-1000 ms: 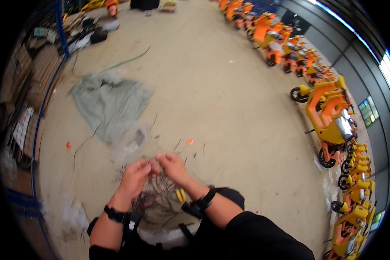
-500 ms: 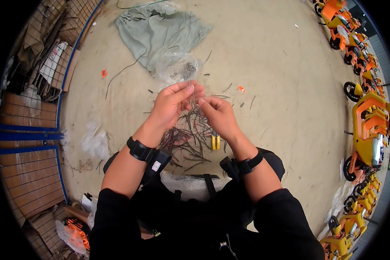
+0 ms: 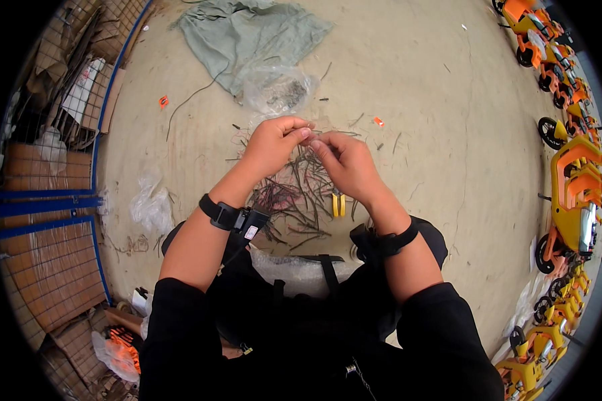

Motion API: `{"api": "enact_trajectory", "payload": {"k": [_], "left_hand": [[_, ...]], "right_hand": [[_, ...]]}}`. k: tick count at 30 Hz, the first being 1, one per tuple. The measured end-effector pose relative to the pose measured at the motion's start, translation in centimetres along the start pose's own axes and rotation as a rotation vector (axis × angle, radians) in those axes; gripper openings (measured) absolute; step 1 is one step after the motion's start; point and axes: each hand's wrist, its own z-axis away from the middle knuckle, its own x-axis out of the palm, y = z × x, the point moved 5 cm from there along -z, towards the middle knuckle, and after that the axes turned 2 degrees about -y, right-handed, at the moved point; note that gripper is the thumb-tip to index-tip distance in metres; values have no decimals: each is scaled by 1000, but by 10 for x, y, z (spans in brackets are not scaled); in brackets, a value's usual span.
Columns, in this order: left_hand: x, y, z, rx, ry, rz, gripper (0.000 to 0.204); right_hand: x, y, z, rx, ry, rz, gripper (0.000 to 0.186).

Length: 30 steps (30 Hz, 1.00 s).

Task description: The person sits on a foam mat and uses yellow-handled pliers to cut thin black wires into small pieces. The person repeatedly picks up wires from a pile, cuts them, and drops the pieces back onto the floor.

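Observation:
My left hand (image 3: pixel 274 144) and my right hand (image 3: pixel 349 164) meet fingertip to fingertip above the floor, both pinched closed. What lies between the fingers is too small to make out. Under and just nearer than them spreads a loose heap of cut dark and reddish wires (image 3: pixel 277 196). A yellow-handled hand tool (image 3: pixel 339 204) lies at the right side of this heap, below my right hand; its head is hard to make out. Beyond my fingers sits a clear plastic bag (image 3: pixel 279 92) with small dark bits in it.
Past the bag lies a crumpled grey-green cloth (image 3: pixel 247 40). Small orange pieces (image 3: pixel 379 121) and a long thin wire (image 3: pixel 192 100) are on the floor. Clear plastic film (image 3: pixel 151 204) lies left. A blue-framed mesh cage (image 3: pixel 47 206) borders the left; yellow-orange two-wheelers (image 3: pixel 568 194) line the right.
My hands have come closer together, and the left hand has turned so its back shows more, its fingers closing toward the right. The whole view has shifted slightly.

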Motion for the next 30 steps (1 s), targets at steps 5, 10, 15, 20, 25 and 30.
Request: {"api": "enact_trajectory", "payload": {"k": [5,10,15,20,25,30], "left_hand": [[10,3,6,-200,-161,392,23],[13,4,6,-186,-204,377,26],[11,5,7,-185,-231,345,26],[8,4,7,-193,-229,314,25],[7,0,8,-214,-303,261,25],[6,11,12,-227,-360,512,25]], "right_hand": [[-17,2,-3,43,87,-5,16],[-20,2,-4,46,128,-5,16],[-18,5,-4,35,148,-11,16],[-17,2,-5,-6,143,47,16],[-18,8,-7,53,97,90,19],[-18,15,-7,209,21,-80,24]]}}
